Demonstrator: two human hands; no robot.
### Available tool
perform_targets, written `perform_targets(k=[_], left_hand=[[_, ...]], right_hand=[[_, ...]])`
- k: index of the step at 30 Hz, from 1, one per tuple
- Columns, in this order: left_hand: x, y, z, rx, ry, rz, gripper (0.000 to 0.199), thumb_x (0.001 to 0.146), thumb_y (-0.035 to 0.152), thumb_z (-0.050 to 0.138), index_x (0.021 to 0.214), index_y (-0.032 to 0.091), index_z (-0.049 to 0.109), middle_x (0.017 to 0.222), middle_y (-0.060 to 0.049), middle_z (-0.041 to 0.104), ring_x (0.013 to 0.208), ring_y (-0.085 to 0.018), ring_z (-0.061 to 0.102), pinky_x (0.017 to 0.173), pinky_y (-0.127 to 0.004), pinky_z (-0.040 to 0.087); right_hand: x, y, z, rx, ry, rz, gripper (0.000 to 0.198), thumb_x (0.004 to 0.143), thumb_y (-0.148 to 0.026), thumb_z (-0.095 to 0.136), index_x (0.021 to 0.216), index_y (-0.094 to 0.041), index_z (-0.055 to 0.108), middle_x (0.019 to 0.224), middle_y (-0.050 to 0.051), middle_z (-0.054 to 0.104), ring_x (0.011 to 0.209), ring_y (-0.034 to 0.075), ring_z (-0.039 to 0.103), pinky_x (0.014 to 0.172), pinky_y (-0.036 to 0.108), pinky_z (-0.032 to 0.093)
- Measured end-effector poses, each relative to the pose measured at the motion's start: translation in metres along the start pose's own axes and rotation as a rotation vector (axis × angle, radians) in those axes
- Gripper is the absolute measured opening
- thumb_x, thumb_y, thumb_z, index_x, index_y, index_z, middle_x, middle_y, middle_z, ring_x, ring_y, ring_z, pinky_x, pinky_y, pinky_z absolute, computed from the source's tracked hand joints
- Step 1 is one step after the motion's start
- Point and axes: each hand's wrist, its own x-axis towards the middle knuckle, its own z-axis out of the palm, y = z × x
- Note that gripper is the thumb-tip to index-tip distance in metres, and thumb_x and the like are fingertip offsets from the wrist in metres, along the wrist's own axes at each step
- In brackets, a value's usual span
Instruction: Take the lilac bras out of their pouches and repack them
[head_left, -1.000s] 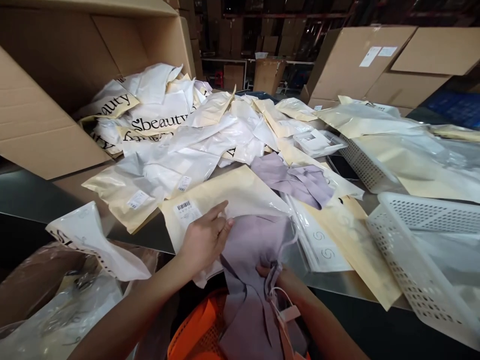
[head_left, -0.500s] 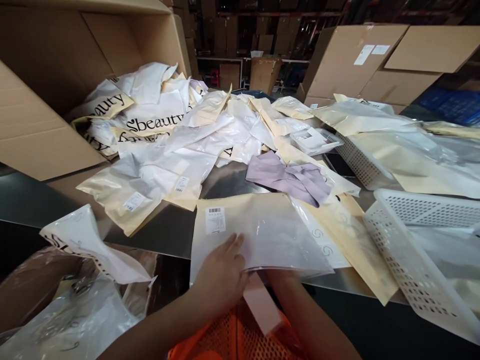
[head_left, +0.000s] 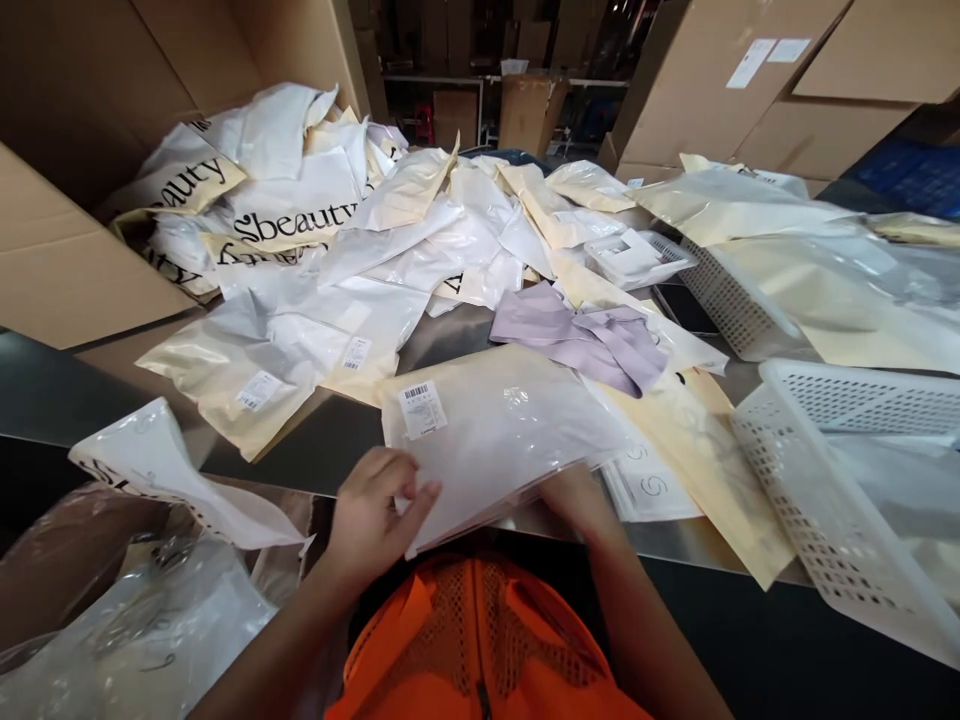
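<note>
A clear-fronted plastic mailing bag, pale yellow at its far edge and bearing a white barcode label, lies in front of me on the metal table. At its near left corner is my left hand, thumb apart from the bent fingers, nothing visible between them. My right hand reaches to the bag's near right edge. Its fingers go out of sight beneath or inside the plastic, so I cannot tell their grip. Just behind the bag rests a folded lilac garment.
Many printed mailing bags spill from a large carton at the left. White perforated baskets and more bags stand right, near a dark phone. Flat bags lie right of centre. An open container of loose plastic is lower left.
My left hand has moved left, off the bag's face to its near left corner. The pink strip below it is no longer visible. The bag has turned slightly and bulges more.
</note>
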Motion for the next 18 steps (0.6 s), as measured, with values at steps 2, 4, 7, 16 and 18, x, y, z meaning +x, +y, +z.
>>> perform_targets(k=[2, 4, 7, 16, 18], left_hand=[[-0.022, -0.015, -0.005, 0.012, 0.019, -0.259, 0.046, 0.091, 0.047, 0.051, 0.053, 0.022, 0.042, 0.055, 0.000, 0.050, 0.055, -0.016, 0.049, 0.055, -0.029, 0.036], [-0.043, -0.022, -0.004, -0.148, -0.159, -0.535, 0.055, 0.088, 0.060, 0.048, 0.049, 0.021, 0.043, 0.048, 0.001, 0.042, 0.048, -0.014, 0.041, 0.049, -0.028, 0.027], [-0.066, -0.022, 0.005, -0.672, -0.431, -0.888, 0.060, 0.075, 0.074, 0.056, 0.054, 0.018, 0.056, 0.051, -0.001, 0.051, 0.047, -0.012, 0.043, 0.047, -0.025, 0.026], [-0.081, -0.005, 0.030, -1.059, -0.368, -1.087, 0.047, 0.071, 0.053, 0.065, 0.049, 0.020, 0.040, 0.043, 0.005, 0.035, 0.039, -0.007, 0.025, 0.042, -0.023, 0.018], [-0.083, -0.007, 0.033, -1.043, -0.363, -1.080, 0.048, 0.073, 0.051, 0.064, 0.047, 0.021, 0.036, 0.042, 0.005, 0.031, 0.042, -0.009, 0.025, 0.043, -0.024, 0.021]], right_hand=[[-0.018, 0.005, -0.004, -0.040, -0.046, -0.002, 0.023, 0.090, -0.025, 0.050, 0.093, -0.018, 0.072, 0.095, 0.010, 0.070, 0.095, 0.025, 0.063, 0.089, 0.039, 0.048], [-0.035, 0.007, 0.000, -0.045, -0.163, -0.110, 0.029, 0.095, -0.029, 0.045, 0.090, -0.019, 0.072, 0.093, 0.008, 0.071, 0.091, 0.023, 0.063, 0.085, 0.037, 0.047], [-0.050, 0.001, 0.017, -0.102, -0.271, -0.288, 0.030, 0.099, -0.030, 0.043, 0.101, -0.021, 0.071, 0.108, 0.010, 0.069, 0.106, 0.027, 0.058, 0.094, 0.043, 0.041], [-0.083, -0.046, 0.051, 0.293, -0.628, -0.034, 0.046, 0.097, -0.050, 0.043, 0.069, -0.019, 0.061, 0.064, 0.001, 0.057, 0.056, 0.013, 0.049, 0.054, 0.026, 0.031], [-0.087, -0.049, 0.067, 0.550, -0.755, 0.057, 0.055, 0.097, -0.060, 0.035, 0.071, -0.018, 0.059, 0.061, -0.001, 0.053, 0.052, 0.010, 0.046, 0.050, 0.023, 0.031]])
